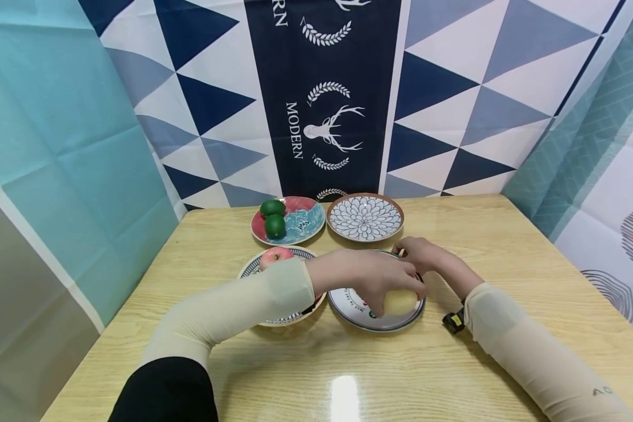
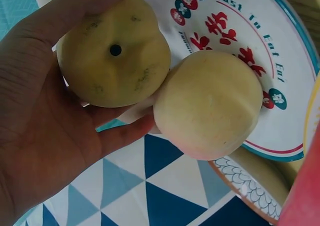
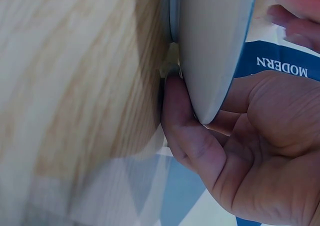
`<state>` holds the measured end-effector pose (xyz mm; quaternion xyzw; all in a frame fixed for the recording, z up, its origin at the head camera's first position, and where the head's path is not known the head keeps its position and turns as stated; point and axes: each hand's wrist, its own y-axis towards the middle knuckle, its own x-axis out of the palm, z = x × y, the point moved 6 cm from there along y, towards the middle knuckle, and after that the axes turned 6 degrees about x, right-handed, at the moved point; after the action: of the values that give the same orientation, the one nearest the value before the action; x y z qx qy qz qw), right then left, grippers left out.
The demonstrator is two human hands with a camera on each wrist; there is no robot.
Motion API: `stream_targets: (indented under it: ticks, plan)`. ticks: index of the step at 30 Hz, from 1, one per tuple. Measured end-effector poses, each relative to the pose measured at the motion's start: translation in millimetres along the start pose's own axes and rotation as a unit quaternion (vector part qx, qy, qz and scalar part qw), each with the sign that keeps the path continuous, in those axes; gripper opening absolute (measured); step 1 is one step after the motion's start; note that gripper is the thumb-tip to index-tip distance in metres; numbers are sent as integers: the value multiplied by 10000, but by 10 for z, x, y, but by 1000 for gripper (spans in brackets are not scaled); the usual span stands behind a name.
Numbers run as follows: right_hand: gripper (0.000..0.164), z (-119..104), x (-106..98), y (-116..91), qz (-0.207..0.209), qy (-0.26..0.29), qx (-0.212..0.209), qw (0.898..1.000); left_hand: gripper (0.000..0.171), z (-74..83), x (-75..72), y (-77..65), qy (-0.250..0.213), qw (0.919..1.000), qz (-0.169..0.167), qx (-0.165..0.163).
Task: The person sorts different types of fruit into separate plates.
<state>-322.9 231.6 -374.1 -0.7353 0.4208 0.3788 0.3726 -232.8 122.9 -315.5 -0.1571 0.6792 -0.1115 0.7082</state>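
My left hand [image 1: 382,278] grips a pale yellow peach [image 2: 90,78] above a white plate with red lettering [image 1: 345,310]. In the left wrist view, the peach shows a dark hole at its end, and a second peach [image 2: 210,106] with a pink blush sits right beside it. My right hand [image 1: 422,256] holds the plate's far right rim. Its curled fingers [image 3: 197,141] reach under the rim, as the right wrist view shows. Part of the plate is hidden by my left hand.
Left of the plate, a patterned dish [image 1: 282,321] holds a pink-red apple [image 1: 276,256], partly under my left forearm. Behind, a red-and-blue plate [image 1: 308,225] carries two dark green fruits [image 1: 275,226]. A brown-rimmed flower-patterned plate [image 1: 366,218] stands beside it.
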Motion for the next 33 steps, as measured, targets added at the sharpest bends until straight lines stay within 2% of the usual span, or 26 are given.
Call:
stream_targets:
  ticks: [4, 12, 25, 33]
  plan:
    - [11, 9, -10, 7, -47, 52, 91, 9999, 77, -8, 30, 13, -31, 9998, -142, -169]
    - [17, 21, 12, 29, -59, 79, 166, 9998, 72, 48, 121, 72, 112, 9998, -156, 99]
    - [16, 45, 31, 50, -128, 179, 362, 9991, 75, 41, 169, 88, 369, 9990, -231, -20]
    - [15, 51, 62, 55, -154, 199, 336, 9991, 80, 50, 191, 97, 441, 9985, -330, -30]
